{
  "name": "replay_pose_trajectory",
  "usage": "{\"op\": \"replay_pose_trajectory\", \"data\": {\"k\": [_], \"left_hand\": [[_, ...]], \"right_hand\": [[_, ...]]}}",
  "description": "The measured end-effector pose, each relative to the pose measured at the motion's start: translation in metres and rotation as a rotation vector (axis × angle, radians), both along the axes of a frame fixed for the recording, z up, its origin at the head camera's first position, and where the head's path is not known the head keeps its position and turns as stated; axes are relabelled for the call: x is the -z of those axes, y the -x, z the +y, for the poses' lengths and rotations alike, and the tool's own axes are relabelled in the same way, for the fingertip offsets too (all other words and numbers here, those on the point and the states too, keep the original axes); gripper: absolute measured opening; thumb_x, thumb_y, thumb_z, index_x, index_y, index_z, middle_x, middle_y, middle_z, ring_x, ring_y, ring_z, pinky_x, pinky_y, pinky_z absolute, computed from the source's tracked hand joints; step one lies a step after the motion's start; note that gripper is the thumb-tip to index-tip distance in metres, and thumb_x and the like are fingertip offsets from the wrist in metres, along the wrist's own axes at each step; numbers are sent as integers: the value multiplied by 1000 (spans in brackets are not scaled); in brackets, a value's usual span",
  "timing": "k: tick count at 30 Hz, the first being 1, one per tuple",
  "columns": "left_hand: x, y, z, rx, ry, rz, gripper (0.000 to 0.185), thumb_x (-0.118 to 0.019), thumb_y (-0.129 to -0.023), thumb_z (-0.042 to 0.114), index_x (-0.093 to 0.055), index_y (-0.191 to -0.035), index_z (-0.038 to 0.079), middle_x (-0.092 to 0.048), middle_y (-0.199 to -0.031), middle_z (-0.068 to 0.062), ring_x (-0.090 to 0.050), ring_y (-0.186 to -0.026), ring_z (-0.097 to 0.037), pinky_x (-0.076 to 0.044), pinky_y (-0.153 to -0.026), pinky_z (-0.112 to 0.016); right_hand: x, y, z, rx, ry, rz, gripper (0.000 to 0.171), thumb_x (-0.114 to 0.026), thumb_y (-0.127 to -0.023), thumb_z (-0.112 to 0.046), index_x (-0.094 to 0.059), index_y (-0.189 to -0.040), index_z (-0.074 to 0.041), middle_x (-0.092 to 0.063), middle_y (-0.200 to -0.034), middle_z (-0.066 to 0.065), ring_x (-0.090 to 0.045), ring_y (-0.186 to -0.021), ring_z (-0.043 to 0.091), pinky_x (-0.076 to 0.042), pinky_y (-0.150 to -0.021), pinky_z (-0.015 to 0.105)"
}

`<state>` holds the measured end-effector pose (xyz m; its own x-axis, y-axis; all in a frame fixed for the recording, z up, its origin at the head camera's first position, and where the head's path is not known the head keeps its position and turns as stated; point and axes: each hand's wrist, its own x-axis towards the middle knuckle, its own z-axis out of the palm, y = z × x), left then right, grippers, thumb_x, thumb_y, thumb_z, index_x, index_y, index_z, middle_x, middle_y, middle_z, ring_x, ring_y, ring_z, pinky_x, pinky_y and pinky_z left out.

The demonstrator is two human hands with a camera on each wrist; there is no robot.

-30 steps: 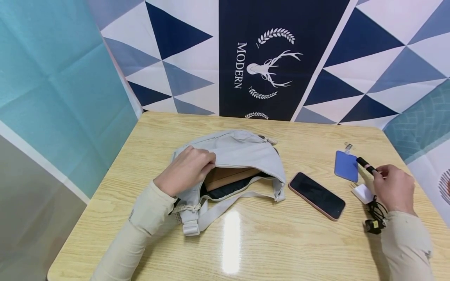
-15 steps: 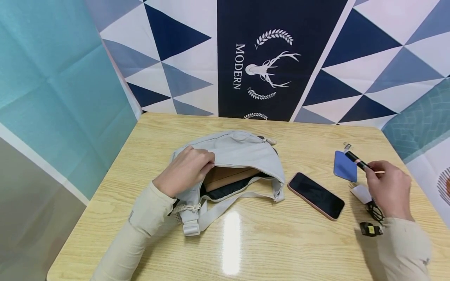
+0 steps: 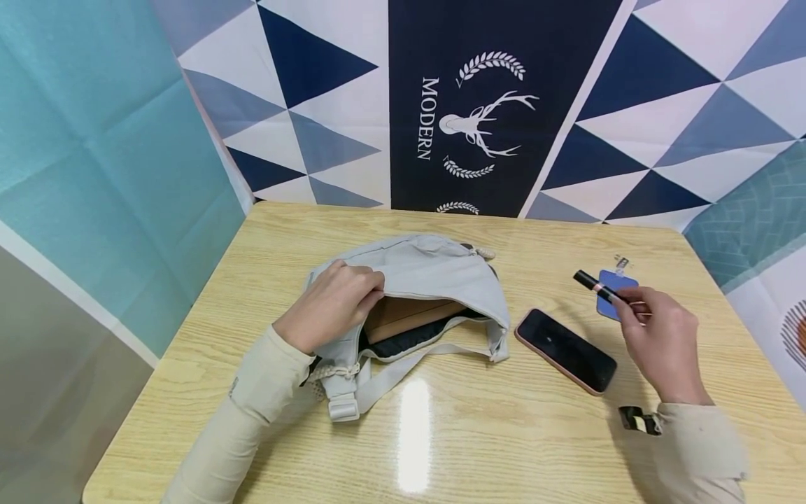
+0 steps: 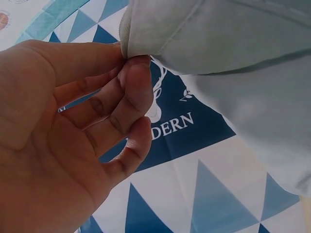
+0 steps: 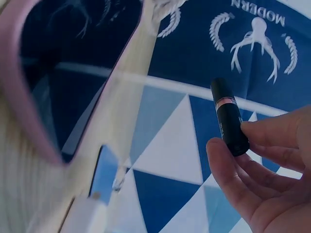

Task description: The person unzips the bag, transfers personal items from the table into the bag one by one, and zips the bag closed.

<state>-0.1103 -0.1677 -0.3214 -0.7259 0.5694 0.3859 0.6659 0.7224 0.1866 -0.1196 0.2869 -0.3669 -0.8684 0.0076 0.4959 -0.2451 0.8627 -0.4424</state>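
The left hand (image 3: 336,301) pinches the open edge of the pale grey fabric bag (image 3: 441,274) lying mid-bench; a brown object (image 3: 409,322) shows inside. To the right, the right hand's fingers grip a short black cylindrical tube (image 3: 589,281) with a pinkish band, tilted above the wooden bench (image 3: 491,441). The pink-edged black phone (image 3: 567,350) lies between bag and right hand; a blue rectangular card (image 3: 620,282) lies farther back.
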Motion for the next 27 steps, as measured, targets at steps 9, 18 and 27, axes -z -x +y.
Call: {"op": "replay_pose_trajectory", "data": {"k": [9,18,27], "left_hand": [[0,-1,-3,0,3,-2,19,-65,-94,3,-63,-77,13,-60,-68,4,-47,-56,-9,-39,-64,-32],[-3,4,1,11,33,-29,17,-66,-95,7,-63,-80,13,-56,-69,5,-47,-58,-9,-40,-66,-33],[-1,2,-6,6,4,-28,19,-64,-96,5,-63,-78,11,-53,-66,5,-45,-57,-10,-39,-67,-34]], "right_hand": [[-3,-13,-37,-130,0,101,16,-72,-87,3,-69,-103,5,-68,-91,19,-51,-80,-12,-33,-75,-3],[-12,-28,-78,-281,-73,119,21,-72,-86,5,-70,-106,-1,-68,-95,11,-63,-78,19,-42,-76,10],[-10,-36,-133,-566,-97,98,26,-74,-84,6,-70,-107,-6,-65,-94,0,-55,-72,4,-46,-58,17]]}}
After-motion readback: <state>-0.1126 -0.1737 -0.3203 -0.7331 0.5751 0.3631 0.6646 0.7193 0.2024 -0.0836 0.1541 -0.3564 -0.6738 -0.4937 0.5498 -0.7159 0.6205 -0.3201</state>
